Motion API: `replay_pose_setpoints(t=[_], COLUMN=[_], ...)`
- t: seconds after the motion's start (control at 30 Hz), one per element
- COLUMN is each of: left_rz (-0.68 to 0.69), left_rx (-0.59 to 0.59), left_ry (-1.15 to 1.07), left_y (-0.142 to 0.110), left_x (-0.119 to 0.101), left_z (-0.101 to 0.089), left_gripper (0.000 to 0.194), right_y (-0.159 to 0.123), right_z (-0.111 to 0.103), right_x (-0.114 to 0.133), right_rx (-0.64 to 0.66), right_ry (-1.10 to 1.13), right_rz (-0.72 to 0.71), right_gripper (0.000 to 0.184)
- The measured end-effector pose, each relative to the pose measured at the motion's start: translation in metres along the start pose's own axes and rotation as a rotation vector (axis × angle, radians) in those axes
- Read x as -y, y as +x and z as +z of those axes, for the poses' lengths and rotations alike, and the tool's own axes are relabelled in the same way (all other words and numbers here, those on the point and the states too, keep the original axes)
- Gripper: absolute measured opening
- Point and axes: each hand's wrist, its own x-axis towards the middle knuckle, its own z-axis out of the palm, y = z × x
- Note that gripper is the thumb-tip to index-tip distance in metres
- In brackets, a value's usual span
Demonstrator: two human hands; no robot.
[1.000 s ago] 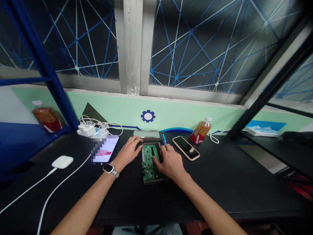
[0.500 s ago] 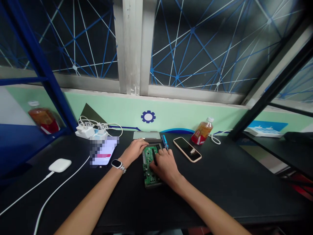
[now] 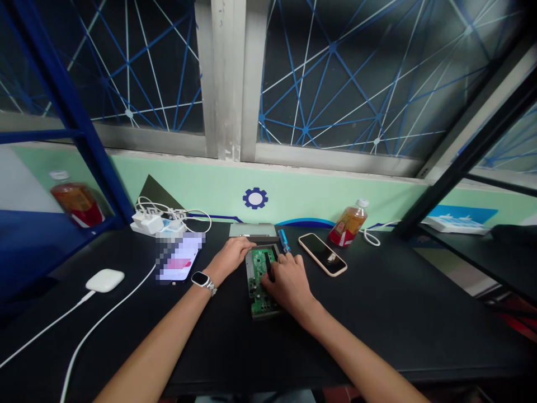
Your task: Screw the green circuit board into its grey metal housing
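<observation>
A green circuit board [image 3: 260, 274] lies in a dark case tray on the black desk [image 3: 377, 324], straight in front of me. My left hand [image 3: 229, 258], with a watch on its wrist, rests on the board's far left corner with fingers curled over the edge. My right hand [image 3: 287, 282] lies on the right side of the board, fingers closed round a small dark thing I cannot make out. A blue-handled screwdriver [image 3: 284, 240] lies just beyond my right hand. A grey metal cover [image 3: 253, 230] sits behind the board.
A dark phone [image 3: 323, 254] and a tea bottle [image 3: 348, 224] lie to the right. A lit phone [image 3: 179, 257], a power strip with chargers [image 3: 157, 223] and a white earbud case [image 3: 104, 280] with cables lie left. A second bottle [image 3: 75, 198] stands on the blue shelf.
My right hand has drawn its fingers in from flat on the board to a closed grip near its middle. My left hand has shifted slightly along the far left corner.
</observation>
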Motion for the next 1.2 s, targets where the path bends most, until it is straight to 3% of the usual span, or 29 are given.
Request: replay_pose_setpoints(t=[0.13, 0.27, 0.37, 0.47, 0.57, 0.7, 1.07, 1.2], left_rz=[-0.019, -0.064, -0.13, -0.234, -0.319, -0.293, -0.24, -0.247], left_rx=[-0.016, -0.091, -0.06, 0.085, 0.166, 0.175, 0.221, 0.215], left_ry=[0.007, 0.01, 0.02, -0.016, -0.029, 0.002, 0.069, 0.117], left_y=[0.0, -0.005, -0.016, -0.027, -0.034, -0.035, -0.034, -0.034], left_x=[-0.004, -0.006, 0.001, 0.018, 0.034, 0.047, 0.057, 0.054], left_z=[-0.005, -0.031, -0.057, -0.072, -0.073, -0.066, -0.058, -0.056], left_gripper=[0.027, 0.025, 0.019, 0.014, 0.013, 0.014, 0.012, 0.012], right_y=[-0.006, -0.01, -0.01, -0.01, -0.01, -0.01, -0.01, -0.011], right_z=[-0.01, -0.021, -0.023, -0.022, -0.021, -0.019, -0.013, -0.021], right_x=[-0.006, -0.024, -0.036, -0.038, -0.035, -0.034, -0.033, -0.032], right_rx=[-0.002, 0.117, 0.199, 0.225, 0.239, 0.252, 0.245, 0.246], right_ry=[0.05, 0.089, 0.082, 0.097, 0.103, 0.128, 0.175, 0.176], right_rz=[0.026, 0.163, 0.181, 0.147, 0.137, 0.131, 0.118, 0.118], right_gripper=[0.025, 0.036, 0.04, 0.037, 0.031, 0.025, 0.026, 0.041])
